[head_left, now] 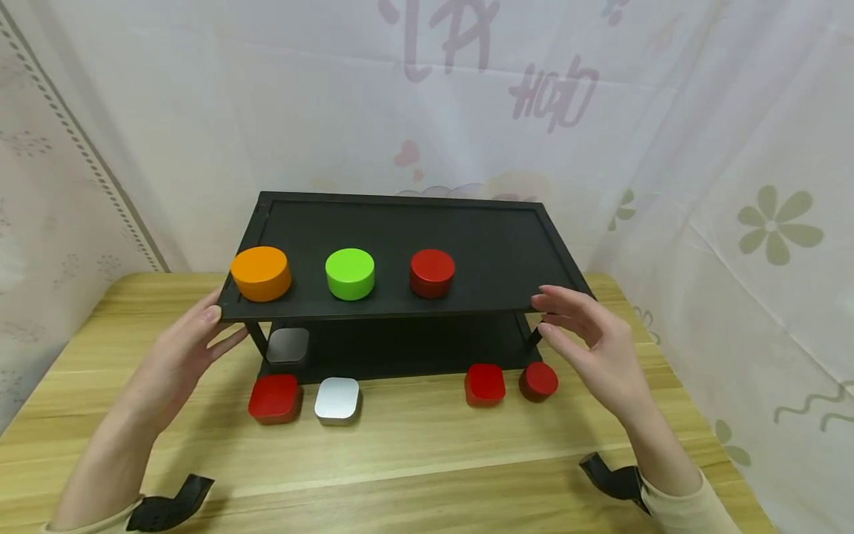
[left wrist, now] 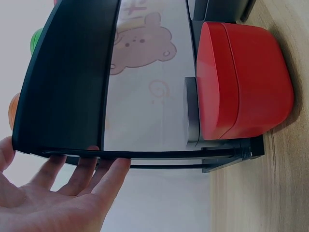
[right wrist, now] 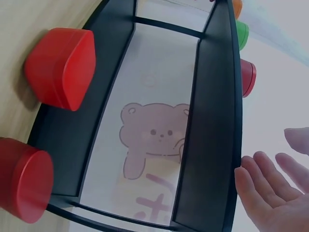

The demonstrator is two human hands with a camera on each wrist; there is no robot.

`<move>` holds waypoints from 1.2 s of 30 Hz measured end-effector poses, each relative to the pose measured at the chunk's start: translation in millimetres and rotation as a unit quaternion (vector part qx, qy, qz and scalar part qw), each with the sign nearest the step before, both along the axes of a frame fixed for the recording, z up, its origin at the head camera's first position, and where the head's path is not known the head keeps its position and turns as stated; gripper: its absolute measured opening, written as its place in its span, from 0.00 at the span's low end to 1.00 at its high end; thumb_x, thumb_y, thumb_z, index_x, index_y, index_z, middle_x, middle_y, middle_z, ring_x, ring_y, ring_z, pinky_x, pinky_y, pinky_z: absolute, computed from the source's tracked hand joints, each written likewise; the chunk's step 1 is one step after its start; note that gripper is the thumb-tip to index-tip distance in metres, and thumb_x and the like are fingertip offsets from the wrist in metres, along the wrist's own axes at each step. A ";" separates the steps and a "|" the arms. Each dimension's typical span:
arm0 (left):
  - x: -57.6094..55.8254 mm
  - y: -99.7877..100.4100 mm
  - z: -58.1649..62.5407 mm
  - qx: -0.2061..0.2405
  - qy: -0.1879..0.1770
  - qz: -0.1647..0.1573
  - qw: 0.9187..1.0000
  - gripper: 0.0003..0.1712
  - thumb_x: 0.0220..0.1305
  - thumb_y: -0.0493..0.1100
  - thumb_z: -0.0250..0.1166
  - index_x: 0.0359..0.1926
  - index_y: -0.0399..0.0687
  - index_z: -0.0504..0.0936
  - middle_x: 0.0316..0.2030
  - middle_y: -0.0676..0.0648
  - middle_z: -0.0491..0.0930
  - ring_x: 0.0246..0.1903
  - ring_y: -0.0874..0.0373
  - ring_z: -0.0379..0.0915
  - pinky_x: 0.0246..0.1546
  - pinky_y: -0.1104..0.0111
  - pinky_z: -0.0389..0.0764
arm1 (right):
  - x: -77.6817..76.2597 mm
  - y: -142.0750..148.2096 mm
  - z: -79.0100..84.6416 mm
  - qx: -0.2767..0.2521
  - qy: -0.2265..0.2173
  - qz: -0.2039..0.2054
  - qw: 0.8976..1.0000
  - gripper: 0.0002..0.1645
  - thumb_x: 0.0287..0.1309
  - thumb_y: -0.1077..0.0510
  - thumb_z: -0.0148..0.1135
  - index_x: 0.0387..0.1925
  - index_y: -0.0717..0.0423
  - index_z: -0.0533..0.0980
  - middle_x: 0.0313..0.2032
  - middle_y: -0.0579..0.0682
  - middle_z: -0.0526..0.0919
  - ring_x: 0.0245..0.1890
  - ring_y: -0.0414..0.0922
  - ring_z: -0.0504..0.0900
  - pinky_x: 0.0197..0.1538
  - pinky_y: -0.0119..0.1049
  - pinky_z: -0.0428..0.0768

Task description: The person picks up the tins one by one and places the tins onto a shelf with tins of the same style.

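Note:
A black two-tier shelf (head_left: 494,245) stands on the wooden table. At its left front corner my left hand (head_left: 176,356) grips the upper board, thumb at the corner and fingers against the side frame in the left wrist view. Near the right end, my right hand (head_left: 594,345) has its fingers extended by the board's front edge; in the right wrist view fingertips (right wrist: 244,176) meet that edge, with the thumb apart. On top sit an orange round box (head_left: 261,274), a green round box (head_left: 350,274) and a red round box (head_left: 432,274).
A grey square box (head_left: 288,345) sits on the lower tier. In front are a red square box (head_left: 274,399), a silver-white square box (head_left: 336,400), another red square box (head_left: 485,385) and a small red round box (head_left: 538,382). Behind hangs a patterned white cloth (head_left: 320,96).

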State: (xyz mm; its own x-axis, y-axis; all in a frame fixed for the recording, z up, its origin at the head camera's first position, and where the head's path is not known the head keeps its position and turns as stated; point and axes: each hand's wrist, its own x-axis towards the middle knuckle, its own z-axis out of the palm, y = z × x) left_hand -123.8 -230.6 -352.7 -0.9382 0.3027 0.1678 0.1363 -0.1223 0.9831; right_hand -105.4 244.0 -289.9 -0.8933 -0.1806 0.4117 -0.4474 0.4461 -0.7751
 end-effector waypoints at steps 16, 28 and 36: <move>1.1 0.1 1.9 -0.002 0.004 -0.002 1.000 0.27 0.76 0.40 0.35 0.73 0.47 0.52 0.73 0.52 0.49 0.65 0.69 0.59 0.55 0.80 0.73 | 0.8 30.5 -36.0 0.009 -0.001 -0.035 0.999 0.22 0.55 0.66 0.64 0.53 0.52 0.77 0.49 0.49 0.82 0.48 0.42 0.81 0.51 0.26 0.79; 0.3 0.0 1.2 -0.009 0.004 0.002 1.000 0.27 0.76 0.40 0.35 0.73 0.48 0.52 0.73 0.52 0.48 0.65 0.68 0.57 0.55 0.80 0.73 | -2.6 41.5 -56.9 0.000 0.013 -0.027 1.000 0.24 0.50 0.72 0.65 0.51 0.59 0.77 0.46 0.58 0.82 0.44 0.38 0.83 0.50 0.27 0.80; 0.6 -0.1 0.7 -0.010 0.003 0.001 1.000 0.27 0.76 0.41 0.35 0.73 0.48 0.52 0.73 0.52 0.49 0.65 0.69 0.59 0.55 0.80 0.72 | 4.7 35.9 -49.5 0.022 -0.012 -0.041 0.999 0.23 0.52 0.71 0.64 0.52 0.63 0.76 0.47 0.61 0.82 0.45 0.47 0.82 0.50 0.29 0.80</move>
